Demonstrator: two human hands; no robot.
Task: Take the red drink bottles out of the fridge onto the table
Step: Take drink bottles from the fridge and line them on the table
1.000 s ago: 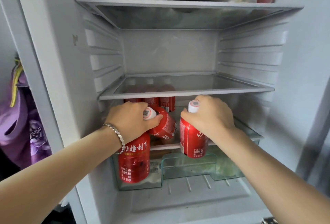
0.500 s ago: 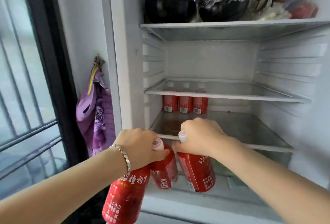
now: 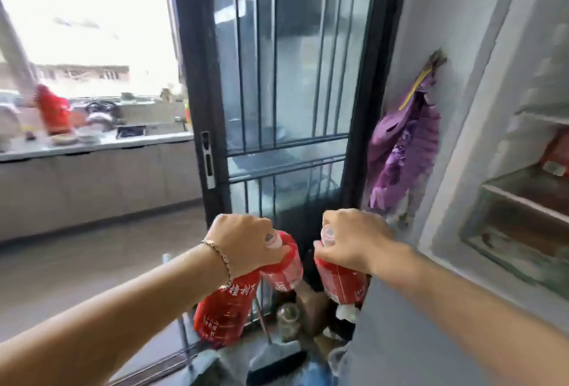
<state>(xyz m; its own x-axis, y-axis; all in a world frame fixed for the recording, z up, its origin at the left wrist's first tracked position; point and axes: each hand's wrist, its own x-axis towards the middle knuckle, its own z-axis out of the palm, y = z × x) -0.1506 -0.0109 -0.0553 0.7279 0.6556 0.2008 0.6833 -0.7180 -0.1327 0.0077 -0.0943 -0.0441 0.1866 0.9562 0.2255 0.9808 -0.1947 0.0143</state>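
Note:
My left hand point(image 3: 243, 242) grips two red drink bottles by their necks: a larger one point(image 3: 226, 308) hangs below my wrist, and a second point(image 3: 284, 265) tilts to the right of it. My right hand point(image 3: 354, 241) grips a third red bottle point(image 3: 340, 285) by its white-capped top. All three hang in the air in front of a dark sliding door. The open fridge point(image 3: 462, 127) lies at the right edge, with a bit of red bottle point(image 3: 558, 154) still showing on a shelf inside.
A black-framed glass sliding door point(image 3: 277, 93) stands straight ahead. Purple cloth point(image 3: 403, 145) hangs on the fridge's side wall. A kitchen counter point(image 3: 92, 142) with dishes and a red item runs along the left. A dustpan, jars and clutter point(image 3: 286, 339) sit on the floor below my hands.
My view has swung left away from the fridge interior toward the door and kitchen. Both hands have carried their bottles out of the fridge, the grips unchanged.

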